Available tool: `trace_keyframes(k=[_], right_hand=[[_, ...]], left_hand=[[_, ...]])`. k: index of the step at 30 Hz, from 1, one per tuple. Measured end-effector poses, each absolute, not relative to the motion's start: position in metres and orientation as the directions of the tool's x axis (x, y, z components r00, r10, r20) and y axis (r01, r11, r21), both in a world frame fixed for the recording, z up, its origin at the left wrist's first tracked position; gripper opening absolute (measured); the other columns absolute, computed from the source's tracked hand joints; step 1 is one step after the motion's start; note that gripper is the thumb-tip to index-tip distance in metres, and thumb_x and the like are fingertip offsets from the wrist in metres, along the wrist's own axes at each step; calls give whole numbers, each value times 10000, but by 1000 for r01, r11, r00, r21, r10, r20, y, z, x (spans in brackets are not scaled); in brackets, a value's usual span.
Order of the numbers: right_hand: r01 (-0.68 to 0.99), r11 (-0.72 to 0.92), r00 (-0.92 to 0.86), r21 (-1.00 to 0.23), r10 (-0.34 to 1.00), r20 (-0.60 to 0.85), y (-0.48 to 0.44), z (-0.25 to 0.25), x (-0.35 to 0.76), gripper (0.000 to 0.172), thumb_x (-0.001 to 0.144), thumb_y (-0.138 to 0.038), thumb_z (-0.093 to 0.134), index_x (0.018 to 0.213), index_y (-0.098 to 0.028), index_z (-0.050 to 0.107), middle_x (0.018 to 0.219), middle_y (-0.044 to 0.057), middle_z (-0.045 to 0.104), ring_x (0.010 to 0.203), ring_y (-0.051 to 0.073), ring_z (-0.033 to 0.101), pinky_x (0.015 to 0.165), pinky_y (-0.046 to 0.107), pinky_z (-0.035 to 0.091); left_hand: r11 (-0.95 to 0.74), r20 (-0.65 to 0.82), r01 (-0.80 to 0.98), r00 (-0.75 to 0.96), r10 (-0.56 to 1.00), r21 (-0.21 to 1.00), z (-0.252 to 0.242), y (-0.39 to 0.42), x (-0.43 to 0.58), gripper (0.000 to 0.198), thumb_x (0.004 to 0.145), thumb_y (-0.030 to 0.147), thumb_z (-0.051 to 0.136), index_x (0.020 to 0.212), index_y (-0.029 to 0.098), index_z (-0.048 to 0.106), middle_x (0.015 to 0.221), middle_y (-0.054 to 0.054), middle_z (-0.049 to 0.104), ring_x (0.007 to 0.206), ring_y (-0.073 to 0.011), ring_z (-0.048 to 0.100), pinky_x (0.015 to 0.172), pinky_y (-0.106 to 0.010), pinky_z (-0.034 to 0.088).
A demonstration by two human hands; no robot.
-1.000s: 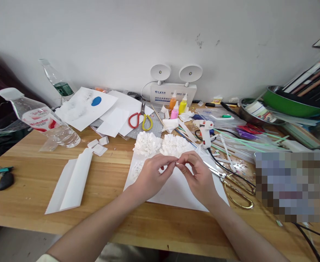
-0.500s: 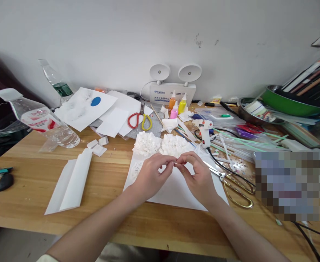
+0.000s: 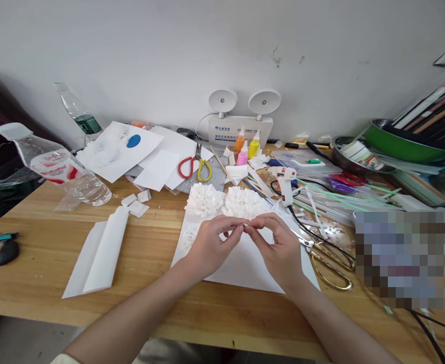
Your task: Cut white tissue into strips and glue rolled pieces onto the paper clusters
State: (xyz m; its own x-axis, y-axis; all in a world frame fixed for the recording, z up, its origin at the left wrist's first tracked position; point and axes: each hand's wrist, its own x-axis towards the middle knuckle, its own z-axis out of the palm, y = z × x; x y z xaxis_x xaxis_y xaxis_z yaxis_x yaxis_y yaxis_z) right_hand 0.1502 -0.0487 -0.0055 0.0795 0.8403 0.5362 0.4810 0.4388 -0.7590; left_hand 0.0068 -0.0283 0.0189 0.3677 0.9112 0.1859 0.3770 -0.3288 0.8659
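Note:
My left hand and my right hand meet fingertip to fingertip above a white paper sheet. Both are pinched closed on something tiny and pale, mostly hidden by the fingers, so its kind cannot be made out. Just beyond them, at the sheet's far edge, sit two clumps of small crumpled white pieces. A smaller white heap lies left of my left hand. Gold-handled scissors rest to the right of my right hand, their blades partly over the sheet.
A white glue gun stands behind the right hand, its cord trailing right. Red-and-yellow-handled scissors and small paint bottles lie at the back. Folded white paper and a water bottle are left. Thin strips clutter the right.
My fingertips have shifted slightly while staying pinched together, and my right hand has tilted a little. Everything else on the table stays in place.

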Motion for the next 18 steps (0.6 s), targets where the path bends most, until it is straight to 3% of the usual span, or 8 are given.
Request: trace_keyframes(k=[18], right_hand=[[491,424,131,-761,828,546,-48,-9,149,60,780,-189,584,832,-220,578,784,24,542,708,156,539,635,311,469]], left_hand=[[-235,107,343,354,929,910,19,-28,8,195,797,217,507,898,172,668,855,-45,694,785,-153,618,680,-250,480]])
